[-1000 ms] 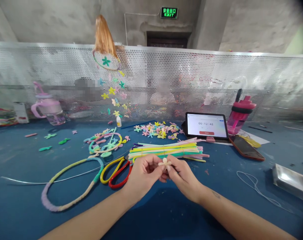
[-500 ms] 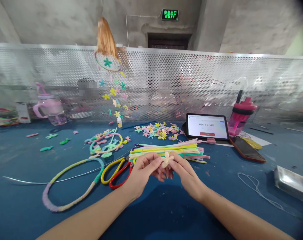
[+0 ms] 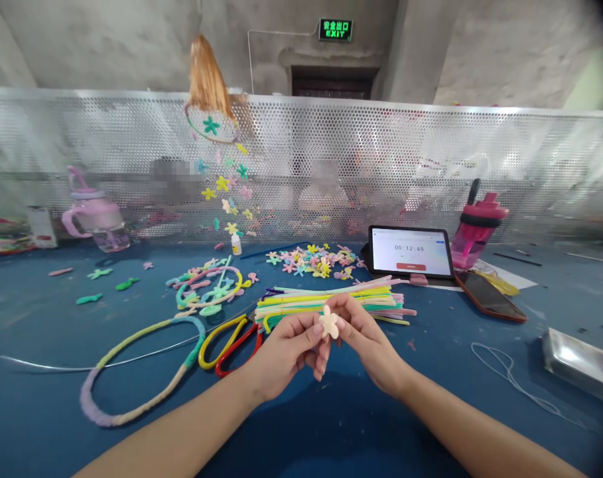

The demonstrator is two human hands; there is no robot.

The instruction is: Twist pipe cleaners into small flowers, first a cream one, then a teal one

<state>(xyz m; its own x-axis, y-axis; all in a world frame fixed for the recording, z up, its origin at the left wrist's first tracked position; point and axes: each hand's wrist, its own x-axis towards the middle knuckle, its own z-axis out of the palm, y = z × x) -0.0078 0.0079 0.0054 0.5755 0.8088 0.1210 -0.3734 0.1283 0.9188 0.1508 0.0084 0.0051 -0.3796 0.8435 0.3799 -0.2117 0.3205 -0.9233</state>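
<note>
Left of the grips I see a fuzzy multicoloured ring [image 3: 156, 398] flat on the tabletop [image 3: 341, 431], then scissors [image 3: 241, 338] just beside my left grip [image 3: 281, 352]. That grip pinches a cream flower [image 3: 330, 322] by its left side, thumb against fingers, above the tabletop. Behind the flower lies a bundle of fuzzy sticks [image 3: 326, 302]. My right grip [image 3: 373, 352] pinches the flower's right side. Beyond it, farther right, stand a tablet [image 3: 410, 251] and a pink bottle [image 3: 477, 232].
</note>
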